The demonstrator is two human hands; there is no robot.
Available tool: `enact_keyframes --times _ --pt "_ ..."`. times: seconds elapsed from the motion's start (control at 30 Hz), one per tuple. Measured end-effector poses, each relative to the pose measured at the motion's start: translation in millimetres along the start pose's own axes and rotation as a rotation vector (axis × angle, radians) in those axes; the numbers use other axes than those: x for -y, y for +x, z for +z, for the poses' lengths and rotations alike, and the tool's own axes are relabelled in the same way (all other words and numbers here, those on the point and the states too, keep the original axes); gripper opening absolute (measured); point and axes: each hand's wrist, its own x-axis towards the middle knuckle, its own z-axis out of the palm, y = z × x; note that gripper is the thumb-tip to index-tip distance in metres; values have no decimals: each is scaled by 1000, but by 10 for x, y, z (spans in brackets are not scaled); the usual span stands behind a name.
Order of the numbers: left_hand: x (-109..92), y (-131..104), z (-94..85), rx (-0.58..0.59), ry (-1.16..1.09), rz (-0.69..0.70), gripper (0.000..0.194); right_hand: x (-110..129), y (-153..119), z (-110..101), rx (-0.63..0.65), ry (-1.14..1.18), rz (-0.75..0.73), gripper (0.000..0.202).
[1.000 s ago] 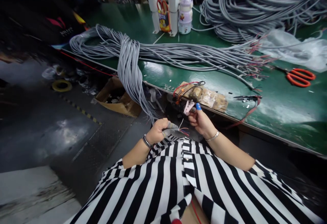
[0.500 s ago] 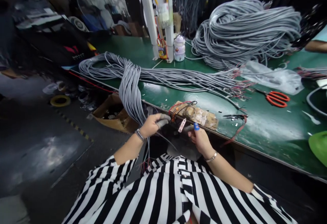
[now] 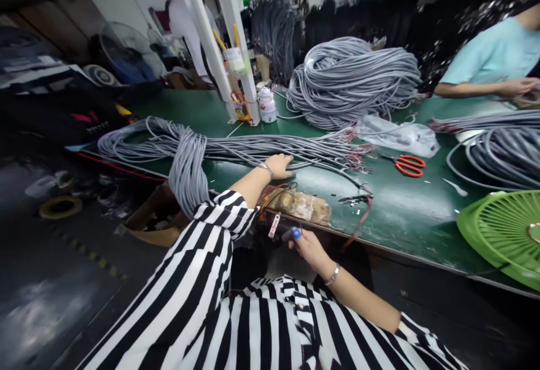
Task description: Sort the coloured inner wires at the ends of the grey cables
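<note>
My left hand point(image 3: 278, 166) reaches over the table to the near side of a long bundle of grey cables point(image 3: 253, 145). Its fingers stretch to the right and lie at the cables; I see no cable gripped in them. Below the table edge is my right hand point(image 3: 311, 251), with blue tape on the thumb. Thumb and fingers press together there, and whatever they hold is hidden. Between the hands lies a worn wooden block point(image 3: 301, 206) with orange and dark wires point(image 3: 270, 194) at its left end. A small pink tag point(image 3: 274, 225) hangs at the block's front.
Orange-handled scissors point(image 3: 409, 166) and dark snips point(image 3: 355, 198) lie to the right. A large cable coil point(image 3: 354, 83) sits behind, near a plastic bag point(image 3: 396, 135) and a white bottle point(image 3: 267, 104). A green fan point(image 3: 506, 235) stands at the right edge. A co-worker point(image 3: 485, 58) sits far right.
My left hand has moved from the wire end of the block up to the cable bundle. My right hand stays near the block's front edge. The view has shifted, bringing the fan and co-worker more into sight.
</note>
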Motion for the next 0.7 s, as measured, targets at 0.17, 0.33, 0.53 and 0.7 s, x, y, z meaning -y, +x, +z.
enact_keyframes --times 0.17,0.33,0.53,0.7 --pt "-2 5 -132 26 87 58 40 -67 -2 -67 40 -87 -27 58" --pt "450 -57 -661 -493 -264 -23 47 -84 3 -47 95 -139 -32 48" --pt "744 -365 -1113 -690 -405 -36 64 -58 -8 81 198 -186 -22 35" --pt "284 -532 -617 -266 -43 28 43 -28 -67 139 285 -302 -23 27"
